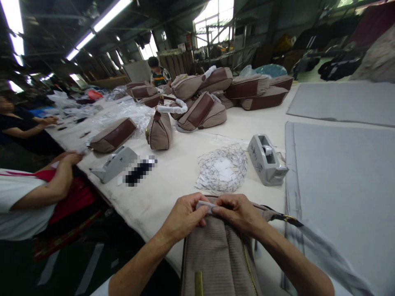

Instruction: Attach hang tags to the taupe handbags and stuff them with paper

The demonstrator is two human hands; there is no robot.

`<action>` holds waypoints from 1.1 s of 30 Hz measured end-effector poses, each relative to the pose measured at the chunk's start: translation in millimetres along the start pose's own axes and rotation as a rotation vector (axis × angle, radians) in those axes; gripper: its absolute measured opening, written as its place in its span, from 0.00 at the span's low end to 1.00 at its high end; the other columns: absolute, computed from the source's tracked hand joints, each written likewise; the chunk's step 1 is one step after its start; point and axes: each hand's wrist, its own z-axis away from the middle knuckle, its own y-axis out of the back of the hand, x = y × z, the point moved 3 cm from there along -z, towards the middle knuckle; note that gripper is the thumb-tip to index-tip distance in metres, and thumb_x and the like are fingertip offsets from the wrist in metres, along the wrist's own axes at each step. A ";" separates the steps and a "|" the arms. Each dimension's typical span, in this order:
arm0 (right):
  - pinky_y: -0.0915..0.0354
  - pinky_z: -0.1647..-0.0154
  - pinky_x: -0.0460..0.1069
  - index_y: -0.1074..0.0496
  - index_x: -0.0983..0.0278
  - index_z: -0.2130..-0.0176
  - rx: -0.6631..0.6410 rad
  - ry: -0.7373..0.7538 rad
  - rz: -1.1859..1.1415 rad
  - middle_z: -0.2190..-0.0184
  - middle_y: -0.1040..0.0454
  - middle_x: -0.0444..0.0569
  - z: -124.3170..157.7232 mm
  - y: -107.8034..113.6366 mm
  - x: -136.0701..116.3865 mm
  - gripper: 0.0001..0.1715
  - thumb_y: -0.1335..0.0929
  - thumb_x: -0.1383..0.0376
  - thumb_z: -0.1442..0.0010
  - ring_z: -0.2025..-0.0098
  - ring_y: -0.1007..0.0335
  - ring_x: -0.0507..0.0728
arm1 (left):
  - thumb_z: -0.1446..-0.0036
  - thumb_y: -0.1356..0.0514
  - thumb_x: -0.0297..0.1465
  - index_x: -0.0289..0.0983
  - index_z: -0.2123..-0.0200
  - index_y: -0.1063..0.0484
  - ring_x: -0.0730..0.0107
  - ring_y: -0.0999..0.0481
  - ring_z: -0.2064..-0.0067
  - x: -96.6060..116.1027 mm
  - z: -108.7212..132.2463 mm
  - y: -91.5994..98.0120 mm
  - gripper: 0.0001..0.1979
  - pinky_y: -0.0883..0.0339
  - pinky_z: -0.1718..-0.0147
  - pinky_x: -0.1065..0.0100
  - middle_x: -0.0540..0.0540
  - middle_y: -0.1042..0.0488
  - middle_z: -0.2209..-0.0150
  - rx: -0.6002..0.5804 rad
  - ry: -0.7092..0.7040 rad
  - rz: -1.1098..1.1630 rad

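A taupe ribbed bag (212, 250) with a brass-coloured zip lies in front of me, its far end beneath my hands. My left hand (185, 216) pinches one end of a small whitish strip (204, 204) between thumb and fingers. At the strip's other end, my right hand (239, 211) pinches it too. Whether the strip is paper, tape or a wrap, I cannot tell. Off to the right runs the bag's strap (327, 246), covered in pale wrapping, with a brass-coloured ring near the bag.
Beyond my hands lies a heap of tags with dark strings (224, 166). Tape dispensers stand right (267, 160) and left (115, 162). Finished-looking bags (200, 111) pile up farther back. Grey sheets (342, 197) cover the right side. A co-worker's arm (58, 176) reaches in at left.
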 end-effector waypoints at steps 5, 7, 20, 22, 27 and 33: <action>0.43 0.71 0.44 0.27 0.66 0.74 0.048 0.052 0.098 0.77 0.29 0.42 3.0 0.4 -3.7 0.11 0.34 0.65 0.43 0.73 0.36 0.50 | 0.47 0.43 0.33 0.35 0.64 0.31 0.76 0.32 0.78 -3.8 1.5 -1.6 0.09 0.40 0.76 0.75 0.54 0.31 0.81 -0.005 -0.009 0.075; 0.43 0.71 0.44 0.26 0.65 0.74 0.065 0.065 0.125 0.76 0.29 0.43 3.3 -0.3 -4.4 0.11 0.34 0.65 0.42 0.72 0.35 0.50 | 0.47 0.43 0.33 0.35 0.67 0.31 0.78 0.33 0.79 -6.0 1.3 -1.3 0.07 0.41 0.77 0.76 0.54 0.32 0.80 -0.008 -0.013 0.086; 0.39 0.66 0.45 0.24 0.63 0.62 -0.093 0.092 0.081 0.70 0.25 0.44 9.6 11.7 -11.6 0.14 0.38 0.63 0.38 0.68 0.33 0.52 | 0.48 0.47 0.25 0.36 0.67 0.28 0.78 0.33 0.79 -10.4 8.7 -12.4 0.08 0.40 0.78 0.76 0.52 0.31 0.77 0.097 -0.167 -0.054; 0.42 0.72 0.44 0.24 0.65 0.63 -0.180 0.037 0.033 0.75 0.28 0.43 2.5 16.3 -10.4 0.17 0.39 0.61 0.38 0.73 0.37 0.50 | 0.48 0.47 0.25 0.36 0.68 0.28 0.77 0.32 0.78 -10.2 9.8 -12.2 0.08 0.39 0.77 0.75 0.51 0.30 0.74 0.100 -0.205 -0.088; 0.46 0.76 0.42 0.24 0.67 0.64 -0.358 -0.022 -0.066 0.77 0.32 0.41 -10.1 14.7 -3.4 0.15 0.34 0.59 0.43 0.75 0.42 0.48 | 0.47 0.48 0.25 0.37 0.69 0.27 0.75 0.32 0.77 -8.1 11.7 -11.7 0.10 0.38 0.73 0.74 0.51 0.30 0.76 0.129 -0.254 -0.199; 0.47 0.76 0.42 0.27 0.66 0.68 -0.273 0.050 0.192 0.77 0.33 0.39 -8.3 8.3 -3.6 0.09 0.35 0.63 0.45 0.75 0.41 0.47 | 0.46 0.49 0.25 0.38 0.69 0.26 0.73 0.31 0.75 -5.3 12.9 -14.9 0.11 0.37 0.71 0.73 0.51 0.32 0.78 0.140 -0.279 -0.269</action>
